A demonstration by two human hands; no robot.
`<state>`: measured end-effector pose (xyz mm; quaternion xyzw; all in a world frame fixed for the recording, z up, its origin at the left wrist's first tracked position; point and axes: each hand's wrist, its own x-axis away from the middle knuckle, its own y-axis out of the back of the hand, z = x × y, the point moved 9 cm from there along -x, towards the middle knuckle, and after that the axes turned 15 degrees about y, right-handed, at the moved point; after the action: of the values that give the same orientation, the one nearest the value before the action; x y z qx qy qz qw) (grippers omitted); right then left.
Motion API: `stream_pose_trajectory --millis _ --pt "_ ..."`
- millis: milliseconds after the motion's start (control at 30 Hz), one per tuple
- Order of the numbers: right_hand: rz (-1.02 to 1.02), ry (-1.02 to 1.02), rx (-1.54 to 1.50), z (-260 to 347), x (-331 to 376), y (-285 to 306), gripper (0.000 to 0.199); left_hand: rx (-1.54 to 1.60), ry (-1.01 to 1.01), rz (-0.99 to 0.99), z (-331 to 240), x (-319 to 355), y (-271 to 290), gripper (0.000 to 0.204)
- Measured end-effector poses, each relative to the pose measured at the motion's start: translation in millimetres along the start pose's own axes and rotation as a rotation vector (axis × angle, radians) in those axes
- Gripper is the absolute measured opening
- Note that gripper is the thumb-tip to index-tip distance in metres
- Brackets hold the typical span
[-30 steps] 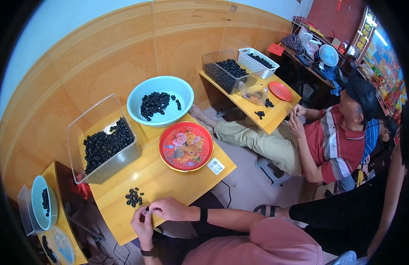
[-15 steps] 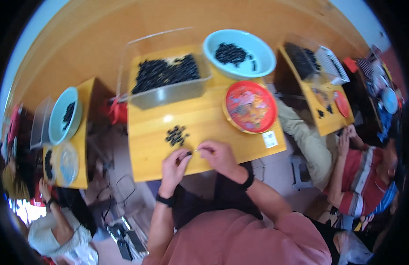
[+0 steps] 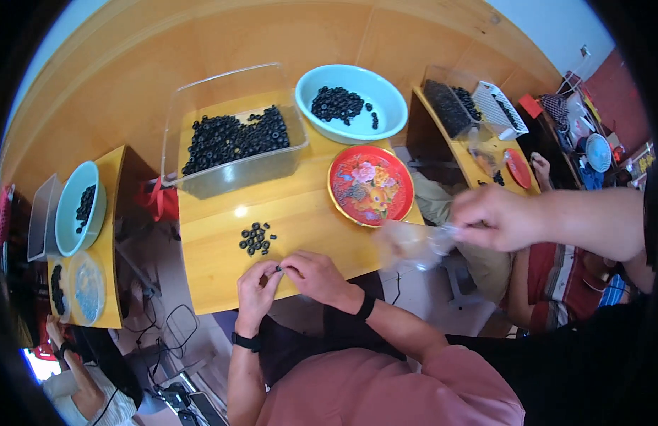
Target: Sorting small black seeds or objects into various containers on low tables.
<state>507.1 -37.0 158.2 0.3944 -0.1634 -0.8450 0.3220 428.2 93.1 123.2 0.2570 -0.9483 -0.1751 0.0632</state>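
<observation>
Near the edge of the counter point(image 3: 201, 245), the left hand point(image 3: 256, 291) had its grip pinching a small black piece point(image 3: 278, 269), seemingly steadying it for the right hand point(image 3: 316, 278), whose fingertips pressed together beside it, with black rings point(image 3: 256, 239) lying within easy reach.

Tan panelled wall point(image 3: 222, 46), 3 yellow tables point(image 3: 211, 238)
</observation>
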Motion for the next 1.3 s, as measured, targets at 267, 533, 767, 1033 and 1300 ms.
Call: stream_pose_trajectory --millis 267,533,767,1033,1300 --pt "0.024 -0.211 -0.162 -19.3 8.7 -1.8 0.009 0.044 0.017 0.030 0.3 -1.3 -8.6 0.019" --pt "0.045 -0.053 -0.013 13.7 11.5 12.9 0.015 0.037 0.013 0.034 -1.5 -0.9 -5.4 0.019" --pt "0.054 0.014 0.182 14.2 28.6 53.1 0.025 0.065 0.053 0.037 -1.4 -1.1 -4.0 0.018" --pt "0.214 -0.258 0.802 -8.7 4.4 121.1 0.076 0.065 0.056 0.015 0.2 -1.6 -1.6 0.015" --pt "0.426 -0.142 0.929 -41.2 16.7 109.0 0.026 0.081 0.058 0.018 -0.2 -2.9 -2.2 0.016"
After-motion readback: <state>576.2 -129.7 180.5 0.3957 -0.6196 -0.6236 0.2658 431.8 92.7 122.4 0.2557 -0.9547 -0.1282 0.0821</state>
